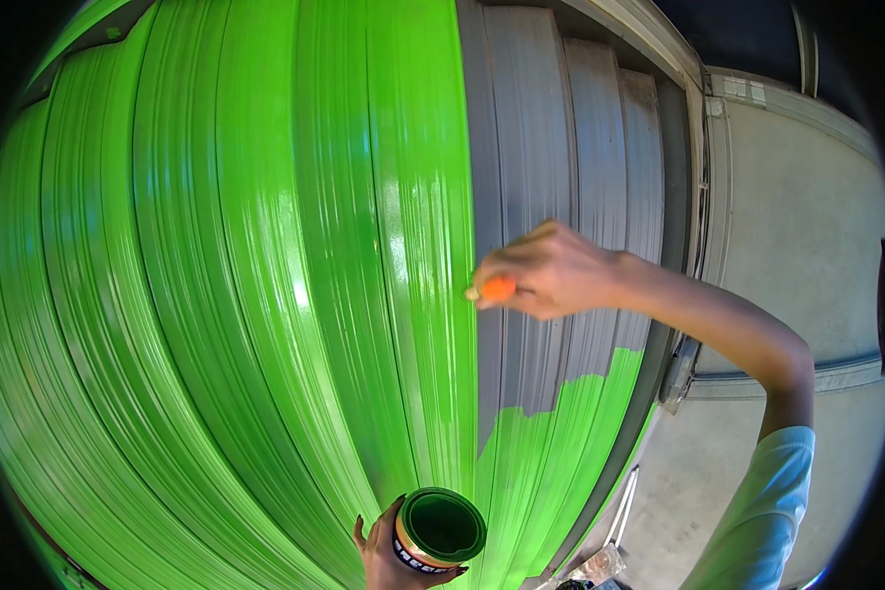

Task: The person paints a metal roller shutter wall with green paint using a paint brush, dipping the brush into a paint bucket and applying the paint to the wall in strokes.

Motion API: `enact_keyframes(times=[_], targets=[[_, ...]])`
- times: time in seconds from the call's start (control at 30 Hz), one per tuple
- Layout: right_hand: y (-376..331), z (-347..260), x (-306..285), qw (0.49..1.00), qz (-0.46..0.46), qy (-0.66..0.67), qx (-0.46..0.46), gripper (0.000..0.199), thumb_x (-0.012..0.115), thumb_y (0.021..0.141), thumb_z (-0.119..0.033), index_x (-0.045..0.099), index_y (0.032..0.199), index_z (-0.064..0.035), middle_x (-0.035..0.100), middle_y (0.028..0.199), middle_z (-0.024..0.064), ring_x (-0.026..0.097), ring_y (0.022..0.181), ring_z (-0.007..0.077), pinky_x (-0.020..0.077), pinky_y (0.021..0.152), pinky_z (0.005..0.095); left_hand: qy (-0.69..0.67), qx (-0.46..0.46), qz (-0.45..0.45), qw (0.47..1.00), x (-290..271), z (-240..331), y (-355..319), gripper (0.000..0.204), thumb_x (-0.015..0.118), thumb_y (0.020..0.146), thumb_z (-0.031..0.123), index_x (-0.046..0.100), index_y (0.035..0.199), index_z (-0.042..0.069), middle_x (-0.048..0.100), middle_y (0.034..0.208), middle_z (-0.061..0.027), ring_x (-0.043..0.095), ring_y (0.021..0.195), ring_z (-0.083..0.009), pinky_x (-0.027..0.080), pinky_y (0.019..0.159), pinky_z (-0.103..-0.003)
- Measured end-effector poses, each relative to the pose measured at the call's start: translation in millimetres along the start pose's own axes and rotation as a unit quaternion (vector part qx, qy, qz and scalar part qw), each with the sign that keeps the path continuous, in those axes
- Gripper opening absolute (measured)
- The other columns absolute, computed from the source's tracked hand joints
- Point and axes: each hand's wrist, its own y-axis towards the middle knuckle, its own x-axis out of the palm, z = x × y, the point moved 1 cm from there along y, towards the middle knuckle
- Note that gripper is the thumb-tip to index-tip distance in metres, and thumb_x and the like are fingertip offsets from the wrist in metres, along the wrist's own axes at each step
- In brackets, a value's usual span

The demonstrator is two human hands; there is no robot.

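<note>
My left hand (pixel 383 553) is wrapped round an open paint can (pixel 444 526) at the lower edge. Dark green shows inside the can's rim. My right hand (pixel 551 270) is closed on a paintbrush (pixel 499 287); its orange handle end shows, while the bristles are mostly hidden by the hand. The brush is over the line where bright green meets grey on a ribbed metal shutter (pixel 344 246). Green covers the shutter's left side and its lower right. A bare grey patch (pixel 536 128) lies above and around my right hand, with an uneven lower border.
A grey side rail (pixel 674 187) runs along the shutter's right edge. Beyond it stands a pale wall (pixel 796 226). At the lower right, a crumpled clear plastic piece (pixel 600 564) lies near a thin white rod (pixel 623 506).
</note>
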Motion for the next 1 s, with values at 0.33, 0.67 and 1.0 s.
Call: enact_keyframes(times=[0.33,0.67,1.0], targets=[[22,78,-40,0.925,0.331,-0.181,0.054,0.016,0.062,0.083,-0.023,0.062,0.084,-0.0074,0.06,0.062,0.0053,0.052,0.042,0.0157,0.0422,0.038,0.0296,0.053,-0.043,-0.025,0.997,13,16,7,0.111,0.086,0.036,0.049,0.04,0.126,0.003,0.061,0.109,-0.0063,0.056,0.108,-0.0236,0.017,0.104,-0.056],[-123,-157,137,0.997,0.018,0.072,0.029,0.015,0.062,0.078,-0.015,0.057,0.09,-0.008,0.063,0.081,0.0003,0.062,0.065,0.0089,0.0535,0.052,0.0236,0.087,-0.031,-0.01,0.996,2,-14,-4,0.11,0.087,0.038,0.045,0.039,0.126,0.0,0.062,0.106,-0.0083,0.058,0.103,-0.0248,0.018,0.104,-0.052],[-98,-113,123,0.953,0.234,-0.09,0.172,0.034,0.074,0.069,-0.022,0.065,0.101,-0.0148,0.053,0.069,-0.0051,0.048,0.055,0.0085,0.0446,0.044,0.0215,0.058,-0.056,-0.029,0.996,-3,-31,-4,0.105,0.086,0.038,0.047,0.045,0.122,0.0,0.061,0.108,-0.0098,0.058,0.104,-0.0256,0.018,0.105,-0.052]])
